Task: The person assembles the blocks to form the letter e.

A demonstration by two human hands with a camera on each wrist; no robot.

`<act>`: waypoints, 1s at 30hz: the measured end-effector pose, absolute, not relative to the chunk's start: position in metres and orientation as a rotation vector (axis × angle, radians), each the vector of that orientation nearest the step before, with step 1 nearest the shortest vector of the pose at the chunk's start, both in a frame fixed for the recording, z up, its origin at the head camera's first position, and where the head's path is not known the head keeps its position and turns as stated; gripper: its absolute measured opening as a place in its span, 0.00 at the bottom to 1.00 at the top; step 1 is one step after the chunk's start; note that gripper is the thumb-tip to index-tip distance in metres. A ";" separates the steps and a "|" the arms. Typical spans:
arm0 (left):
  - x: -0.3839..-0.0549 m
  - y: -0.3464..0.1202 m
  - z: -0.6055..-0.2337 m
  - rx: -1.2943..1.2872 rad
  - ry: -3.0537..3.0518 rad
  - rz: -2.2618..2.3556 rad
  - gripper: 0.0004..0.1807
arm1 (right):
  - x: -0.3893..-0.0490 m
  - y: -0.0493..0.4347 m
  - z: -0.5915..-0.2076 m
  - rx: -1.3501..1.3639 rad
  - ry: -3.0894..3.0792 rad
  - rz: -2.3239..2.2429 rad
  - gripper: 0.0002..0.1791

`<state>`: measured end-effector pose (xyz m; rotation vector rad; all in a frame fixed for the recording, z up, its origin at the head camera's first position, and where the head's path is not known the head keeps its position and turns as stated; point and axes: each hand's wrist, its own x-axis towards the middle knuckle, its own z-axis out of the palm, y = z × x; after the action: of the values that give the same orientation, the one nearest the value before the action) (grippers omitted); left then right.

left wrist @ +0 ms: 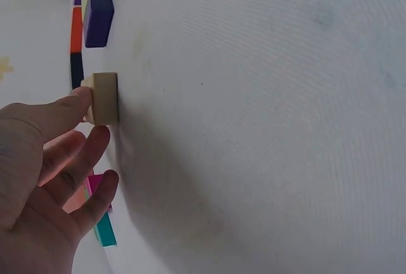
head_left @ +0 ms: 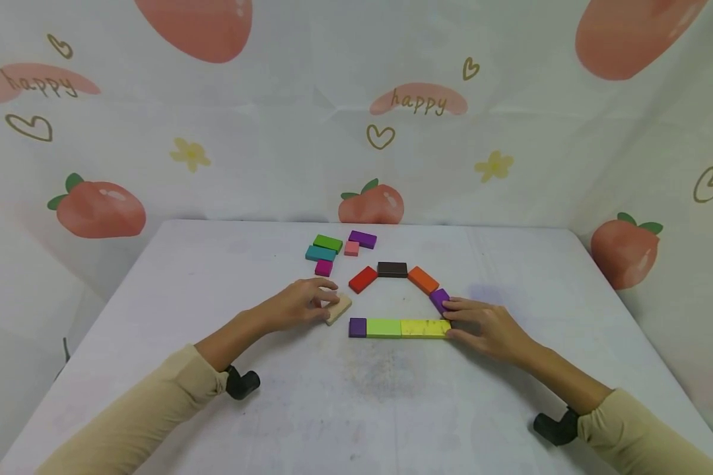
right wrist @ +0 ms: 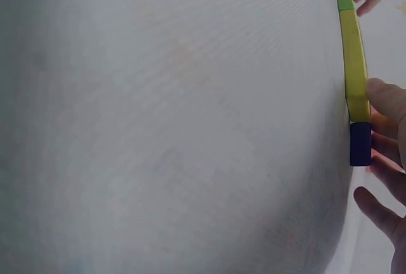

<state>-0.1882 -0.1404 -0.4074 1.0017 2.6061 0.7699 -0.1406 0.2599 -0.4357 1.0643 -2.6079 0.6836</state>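
Observation:
My left hand point(head_left: 302, 305) pinches a plain wooden block point(head_left: 339, 309) between thumb and fingers, low over the table; its pale end point(left wrist: 104, 99) shows in the left wrist view. The right hand point(head_left: 492, 328) lays its fingers on a purple block point(head_left: 439, 301), while its thumb is at the right end of a yellow block point(head_left: 424, 328). That yellow block is in a straight row with a light green block point(head_left: 383, 328) and a dark purple block point(head_left: 358, 328). Above the row, red point(head_left: 363, 280), dark brown point(head_left: 392, 270) and orange point(head_left: 423, 280) blocks form an arch with the purple one.
Behind the left hand lie a green block point(head_left: 328, 244), a teal block point(head_left: 321, 253), a magenta block point(head_left: 323, 268), a small pink block point(head_left: 352, 249) and another purple block point(head_left: 363, 239). A printed cloth point(head_left: 309, 145) hangs behind the white table point(head_left: 344, 409).

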 end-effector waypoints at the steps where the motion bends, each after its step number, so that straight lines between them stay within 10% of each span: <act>1: -0.188 -0.140 -0.407 0.990 2.603 0.763 0.21 | -0.141 0.260 -0.436 1.065 -2.605 0.684 0.20; 30: -0.187 -0.124 -0.407 0.984 2.597 0.760 0.26 | -0.140 0.259 -0.436 1.052 -2.610 0.679 0.20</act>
<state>-0.1873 -0.1240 -0.4066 0.9845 2.5969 0.7602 -0.1405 0.2590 -0.4360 1.0519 -2.6098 0.6790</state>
